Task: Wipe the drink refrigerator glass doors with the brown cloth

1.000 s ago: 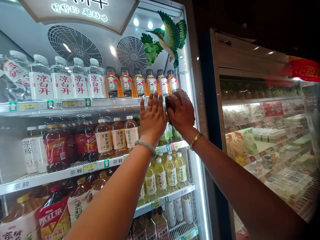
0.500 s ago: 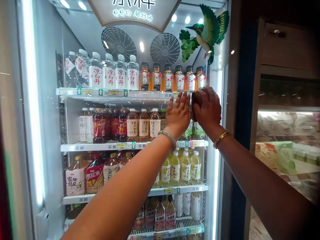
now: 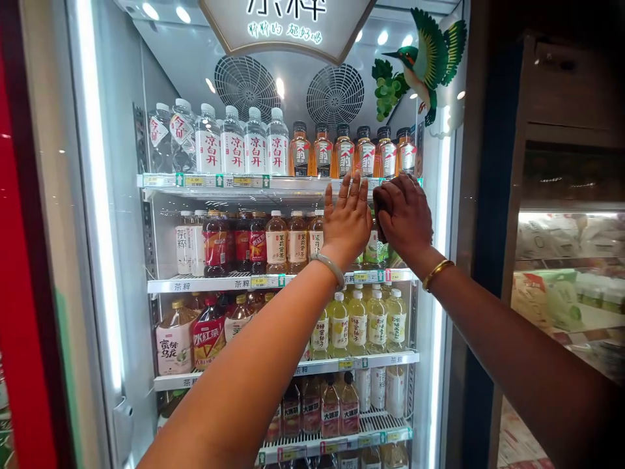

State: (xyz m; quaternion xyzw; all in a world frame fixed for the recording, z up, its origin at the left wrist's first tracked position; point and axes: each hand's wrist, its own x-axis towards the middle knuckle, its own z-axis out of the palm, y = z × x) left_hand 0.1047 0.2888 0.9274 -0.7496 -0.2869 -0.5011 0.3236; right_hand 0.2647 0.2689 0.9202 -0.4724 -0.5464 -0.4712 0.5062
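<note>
Left hand (image 3: 347, 223) spread flat against the fridge door glass (image 3: 303, 260), bracing it. Right hand (image 3: 404, 218) just beside it, curled over a small dark thing; can't tell what. Both sit at the top shelf edge (image 3: 234, 182), right side, below the orange bottles (image 3: 354, 153).

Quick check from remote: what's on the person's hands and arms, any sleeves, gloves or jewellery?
No gloves and no sleeves in view; both forearms are bare. The left hand has a pale, smooth bangle at the wrist. The right hand has a thin gold bracelet.

Green bird decal (image 3: 430, 62), red door frame (image 3: 19, 260)
</note>
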